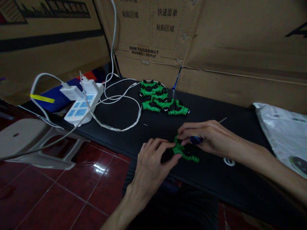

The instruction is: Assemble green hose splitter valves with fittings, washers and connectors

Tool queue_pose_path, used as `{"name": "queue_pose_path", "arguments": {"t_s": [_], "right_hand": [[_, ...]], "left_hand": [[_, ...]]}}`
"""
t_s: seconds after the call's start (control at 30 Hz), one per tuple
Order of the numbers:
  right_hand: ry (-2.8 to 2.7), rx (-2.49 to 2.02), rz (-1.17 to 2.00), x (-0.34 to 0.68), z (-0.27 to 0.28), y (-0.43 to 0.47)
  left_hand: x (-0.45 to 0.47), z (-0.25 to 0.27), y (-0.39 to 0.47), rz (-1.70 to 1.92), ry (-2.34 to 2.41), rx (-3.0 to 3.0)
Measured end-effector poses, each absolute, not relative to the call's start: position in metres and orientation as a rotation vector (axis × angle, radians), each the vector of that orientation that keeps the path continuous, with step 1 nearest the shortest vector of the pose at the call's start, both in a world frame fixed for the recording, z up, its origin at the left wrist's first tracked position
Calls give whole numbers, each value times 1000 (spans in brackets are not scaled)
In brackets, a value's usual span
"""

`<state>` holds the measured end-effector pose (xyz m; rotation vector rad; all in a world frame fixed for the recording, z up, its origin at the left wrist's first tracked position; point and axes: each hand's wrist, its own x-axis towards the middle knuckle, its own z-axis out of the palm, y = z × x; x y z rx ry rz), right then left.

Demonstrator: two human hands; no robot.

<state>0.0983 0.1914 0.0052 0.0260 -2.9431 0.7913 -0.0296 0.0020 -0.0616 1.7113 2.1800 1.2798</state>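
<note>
In the lower middle of the frame, the left hand (153,161) pinched a green piece (177,148). Its long side slanted, one tip pointing to the lower right. It might roll or twist if that pinch got loose. The right hand (208,135) curled round a blue tool (196,140), fingertips on the piece's top; the tucked tool might bump it. Higher up lay a green bunch (164,103).

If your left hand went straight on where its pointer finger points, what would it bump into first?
The green branched connector: the left hand's fingertips seem to touch it already. Just past it is probably the right hand, though depth is unclear.
</note>
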Motion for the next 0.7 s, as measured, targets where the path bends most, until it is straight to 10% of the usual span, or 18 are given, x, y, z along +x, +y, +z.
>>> {"name": "queue_pose_path", "arguments": {"t_s": [0.7], "right_hand": [[-2858, -86, 680, 104, -14, 194]], "left_hand": [[-37, -62, 0, 1284, 2104, 1683]]}}
